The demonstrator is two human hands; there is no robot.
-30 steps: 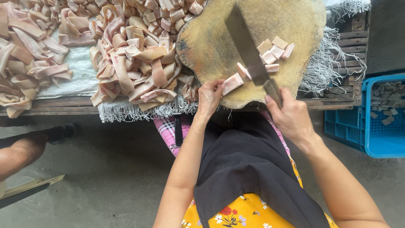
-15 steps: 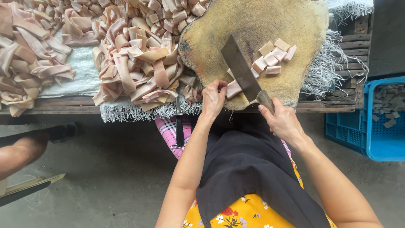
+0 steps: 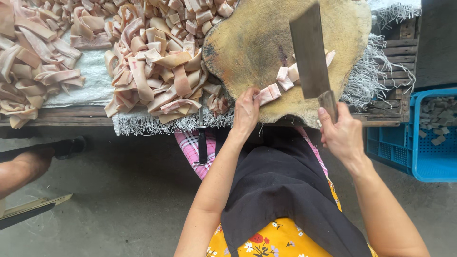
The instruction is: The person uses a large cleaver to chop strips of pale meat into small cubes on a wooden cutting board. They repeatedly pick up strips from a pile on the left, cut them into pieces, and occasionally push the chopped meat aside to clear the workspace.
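Wooden slats form the tabletop [image 3: 62, 115], covered by a white frayed cloth [image 3: 90, 81] and a round wooden chopping block [image 3: 266, 43]. Right hand [image 3: 340, 135] is closed around the handle of a cleaver [image 3: 309, 52], blade raised over the block. Left hand [image 3: 246, 112] presses fingertips on a pink meat strip [image 3: 269, 93] at the block's near edge. Cut meat pieces [image 3: 157, 66] are piled left of the block. Blue crate [image 3: 421, 138] stands right.

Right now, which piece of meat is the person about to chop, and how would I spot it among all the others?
Find the big round wooden chopping block at the table's near edge. At its near rim, the left hand pins a short pinkish strip, left of the cleaver in the right hand. Unlike the heaped strips beside the block, fingers press on it.
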